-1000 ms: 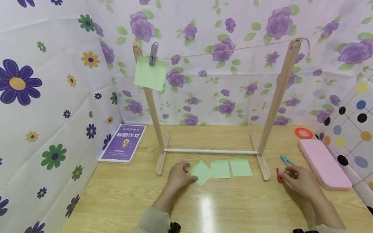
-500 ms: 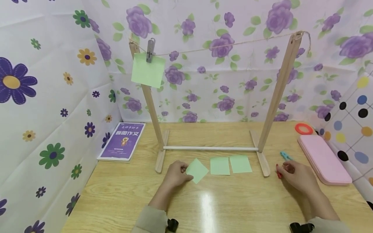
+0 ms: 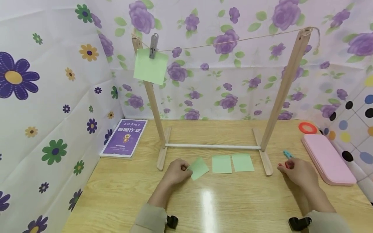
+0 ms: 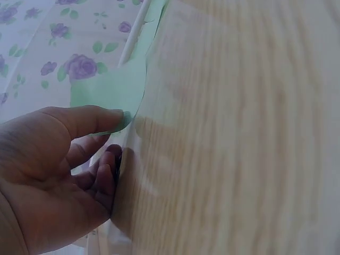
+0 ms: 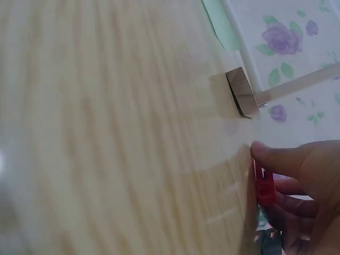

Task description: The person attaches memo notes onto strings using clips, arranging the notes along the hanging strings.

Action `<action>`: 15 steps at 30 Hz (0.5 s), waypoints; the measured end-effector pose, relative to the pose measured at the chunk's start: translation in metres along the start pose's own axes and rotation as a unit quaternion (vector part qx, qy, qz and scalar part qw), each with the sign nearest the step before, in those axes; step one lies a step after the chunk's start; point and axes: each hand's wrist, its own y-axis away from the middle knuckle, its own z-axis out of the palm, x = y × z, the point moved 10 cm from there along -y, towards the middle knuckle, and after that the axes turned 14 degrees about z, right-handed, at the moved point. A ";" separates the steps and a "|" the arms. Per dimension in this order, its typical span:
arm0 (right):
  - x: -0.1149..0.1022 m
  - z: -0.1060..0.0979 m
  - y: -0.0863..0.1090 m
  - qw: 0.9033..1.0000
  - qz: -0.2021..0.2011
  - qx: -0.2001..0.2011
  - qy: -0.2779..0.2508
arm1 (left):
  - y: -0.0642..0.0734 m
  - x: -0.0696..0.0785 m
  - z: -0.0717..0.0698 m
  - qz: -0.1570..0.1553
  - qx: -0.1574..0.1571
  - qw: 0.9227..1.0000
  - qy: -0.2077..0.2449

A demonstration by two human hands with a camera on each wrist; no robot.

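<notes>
Sleeves [image 3: 150, 215] reach in over the near side of the desk [image 3: 233, 200], each hand bearing a black wrist fitting [image 3: 172, 222] at the cuff. Left hand [image 3: 176, 171]: thumb and fingers pinching a corner of the turned green note [image 3: 199, 168], which lies at an angle to its neighbours. Right hand [image 3: 301, 174]: thumb and fingers pinching the red clip [image 3: 288, 165], most of which is covered by the hand. Just beyond that hand lies the blue clip [image 3: 288, 154], its near end hidden. Between the hands, the middle note [image 3: 222, 164] and the right-hand note [image 3: 243, 162] lie side by side, a narrow gap between them. Obstruction noted: the frame's right foot [image 3: 266, 163] stands between these notes and the right hand; its left foot [image 3: 161, 160] is just beside the left hand. The pink case [image 3: 329, 160] lies right of the right hand, the orange ring [image 3: 307, 127] behind it. The purple book [image 3: 123, 139] lies well to the left. Behind the notes, a white rod [image 3: 212, 146] joins the two uprights. Overhead, a string [image 3: 221, 44] carries the grey clip [image 3: 153, 47] gripping the hanging note [image 3: 150, 66], which partly covers the left post [image 3: 154, 106]. Flowered cloth [image 3: 201, 85] closes the rear.
</notes>
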 end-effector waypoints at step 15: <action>0.003 -0.014 0.006 0.989 -0.016 0.032 -0.146 | 0.006 -0.003 -0.008 0.029 0.028 0.997 0.064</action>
